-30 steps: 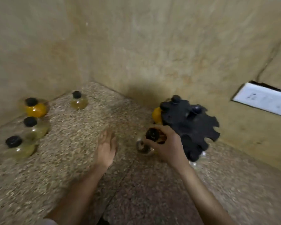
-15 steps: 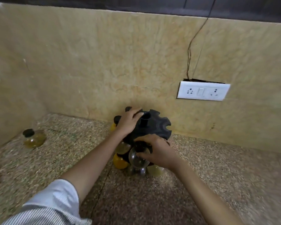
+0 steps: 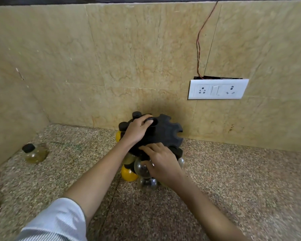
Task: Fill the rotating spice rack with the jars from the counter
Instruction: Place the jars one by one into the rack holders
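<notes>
My left fingers (image 3: 142,122) curl over the rack (image 3: 165,134) hub | right fingers (image 3: 147,148) pinch a clear jar (image 3: 142,169) at the rack's near edge | rack stands on the speckled stone bench (image 3: 233,188), close to the beige marble wall (image 3: 129,58) | loose jar (image 3: 34,153) stands left, near the corner | white socket (image 3: 217,89) on the wall, right

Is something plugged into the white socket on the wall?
No, both outlets on the white socket plate are bare holes, and the thin wire only runs down the wall to its top edge.
</notes>
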